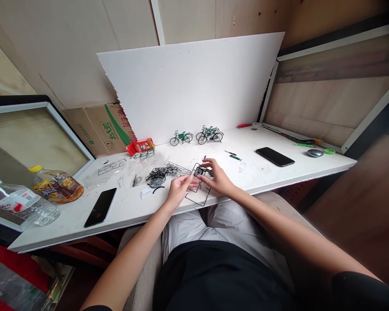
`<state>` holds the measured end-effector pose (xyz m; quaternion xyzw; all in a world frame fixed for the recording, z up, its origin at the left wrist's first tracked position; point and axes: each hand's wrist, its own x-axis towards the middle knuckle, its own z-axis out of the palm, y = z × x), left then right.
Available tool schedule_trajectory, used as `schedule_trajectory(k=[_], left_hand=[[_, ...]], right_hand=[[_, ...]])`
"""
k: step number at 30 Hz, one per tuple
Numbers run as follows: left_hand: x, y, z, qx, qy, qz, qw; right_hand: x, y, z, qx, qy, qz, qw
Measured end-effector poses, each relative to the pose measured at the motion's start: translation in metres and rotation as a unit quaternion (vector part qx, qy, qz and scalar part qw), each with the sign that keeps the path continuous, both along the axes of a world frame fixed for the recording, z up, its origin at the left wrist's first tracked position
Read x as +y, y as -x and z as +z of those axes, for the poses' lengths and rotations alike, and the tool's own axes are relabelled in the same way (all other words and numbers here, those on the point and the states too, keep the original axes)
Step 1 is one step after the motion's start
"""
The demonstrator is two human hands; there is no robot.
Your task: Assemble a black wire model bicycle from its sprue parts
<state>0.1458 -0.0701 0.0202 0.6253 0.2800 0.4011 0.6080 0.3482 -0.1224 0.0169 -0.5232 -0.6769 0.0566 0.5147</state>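
A thin black plastic parts frame [198,203] is held at the table's front edge, over my lap. My left hand [180,186] pinches its left side between thumb and fingers. On the right side, my right hand [218,178] has curled fingers gripping the frame around a small dark part [199,171]. The exact finger contact there is too small to make out. Just left of the hands lies a tangled heap of black plastic bicycle parts [160,174], with spoked wheels among them. Small green model bicycles [181,137] and a darker model bicycle [210,136] stand upright farther back.
The white table [246,181] carries a phone [100,208] at left and another phone [275,156] at right. Two bottles, one clear [26,203] and one yellow-capped [58,183], are at far left. A mouse [315,153] sits at right. A white board [191,86] stands behind.
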Motion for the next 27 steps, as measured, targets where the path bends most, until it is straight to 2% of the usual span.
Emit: schedule_trajectory(k=[2,10,13,15,18,22,27], left_hand=[[-0.001,0.000,0.000,0.008,-0.005,-0.007,1.000],[0.000,-0.001,-0.005,0.025,-0.009,-0.045,0.999],[0.000,-0.001,-0.004,0.026,-0.012,-0.054,0.998],[0.000,0.000,-0.003,0.029,-0.013,-0.052,0.998],[-0.001,0.000,-0.002,0.034,-0.014,-0.042,0.998],[0.000,-0.001,-0.002,0.028,-0.005,-0.044,0.999],[0.000,0.000,-0.003,0.024,0.005,-0.039,0.999]], right_hand=[[0.001,0.000,0.000,0.032,0.040,0.014,0.999],[0.002,0.004,0.001,0.048,0.070,-0.015,0.996],[0.005,0.005,-0.004,0.065,0.080,0.007,0.995],[0.006,0.002,-0.004,0.091,0.081,0.044,0.992],[0.006,-0.007,0.004,0.123,0.101,0.113,0.981],[0.000,-0.014,0.023,0.119,0.143,0.166,0.968],[-0.002,-0.013,0.031,0.169,0.172,0.168,0.956]])
